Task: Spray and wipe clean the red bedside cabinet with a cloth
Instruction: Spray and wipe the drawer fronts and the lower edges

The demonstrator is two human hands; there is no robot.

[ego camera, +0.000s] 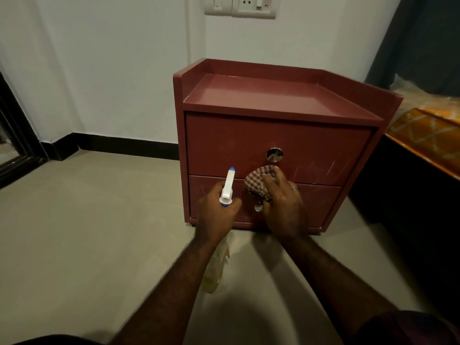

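One cabinet (273, 100) with two drawers (236, 143) and two knobs (274, 154) stands at 12 o'clock. Left hand (216, 217) grasps one bottle (228, 185), long axis running 6 to 12, nozzle toward 12. Right hand (282, 205) clutches one cloth (258, 179) against the drawers.

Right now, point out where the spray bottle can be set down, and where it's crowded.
Free: the cabinet top, bare inside its raised rim, and the floor between the cabinet's left side and the black skirting. Crowded: the drawer fronts, where the left hand grips the spray bottle and the right hand holds the cloth.
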